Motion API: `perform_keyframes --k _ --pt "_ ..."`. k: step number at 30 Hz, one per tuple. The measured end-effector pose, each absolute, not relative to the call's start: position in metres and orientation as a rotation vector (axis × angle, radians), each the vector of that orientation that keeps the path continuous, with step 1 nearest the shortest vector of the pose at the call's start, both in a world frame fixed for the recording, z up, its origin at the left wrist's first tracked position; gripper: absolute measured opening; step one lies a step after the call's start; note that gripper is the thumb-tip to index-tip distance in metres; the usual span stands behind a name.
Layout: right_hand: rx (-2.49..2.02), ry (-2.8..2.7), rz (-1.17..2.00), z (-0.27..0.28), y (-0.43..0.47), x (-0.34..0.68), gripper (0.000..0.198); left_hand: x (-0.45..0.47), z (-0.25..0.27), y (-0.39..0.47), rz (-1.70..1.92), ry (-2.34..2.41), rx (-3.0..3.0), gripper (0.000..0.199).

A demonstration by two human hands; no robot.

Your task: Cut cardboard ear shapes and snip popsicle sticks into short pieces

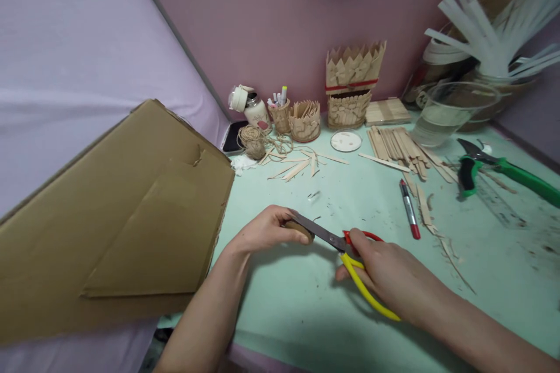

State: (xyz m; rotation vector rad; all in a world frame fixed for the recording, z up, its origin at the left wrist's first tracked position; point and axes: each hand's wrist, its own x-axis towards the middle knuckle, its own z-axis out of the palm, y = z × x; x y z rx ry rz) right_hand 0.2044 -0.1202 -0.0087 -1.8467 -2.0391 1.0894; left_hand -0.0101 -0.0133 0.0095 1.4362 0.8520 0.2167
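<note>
Between the thumb and fingers of my left hand (273, 230) is a small brown cardboard piece (301, 229) with a rounded edge; much of it is hidden by the hand. My right hand (385, 271) grips a pair of scissors (321, 232) by its handles, one loop red and the other yellow. The dark blades point left and lie against the cardboard piece, close to my left fingers. Whether the blades have cut into it, I cannot tell. Both hands are held above the pale green tabletop (306, 309).
A large cardboard sheet (144, 210) leans at the left. At the back stand a twine ball (252, 143), a pen cup (280, 118) and stick-covered holders (349, 109). Craft sticks (396, 145), a red marker (410, 210), green-handled pruners (525, 178) and a water-filled tub (446, 119) are at right.
</note>
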Motion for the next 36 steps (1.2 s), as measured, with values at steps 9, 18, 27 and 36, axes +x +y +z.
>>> perform_keyframes --k 9,18,27,36 --pt "-1.729 -1.536 1.048 -0.018 -0.108 0.213 0.031 -0.002 0.011 -0.018 0.346 0.892 1.292 0.023" --pt "-1.439 -1.32 1.536 -0.006 -0.109 0.213 0.01 0.004 -0.002 -0.022 0.469 0.874 0.898 0.034" --pt "-1.485 -1.282 1.416 -0.015 -0.106 0.214 0.012 0.003 -0.01 -0.016 0.544 0.797 0.488 0.04" --pt "-1.243 -1.288 1.301 -0.029 -0.112 0.202 0.029 0.017 -0.024 -0.038 0.219 0.564 0.48 0.055"
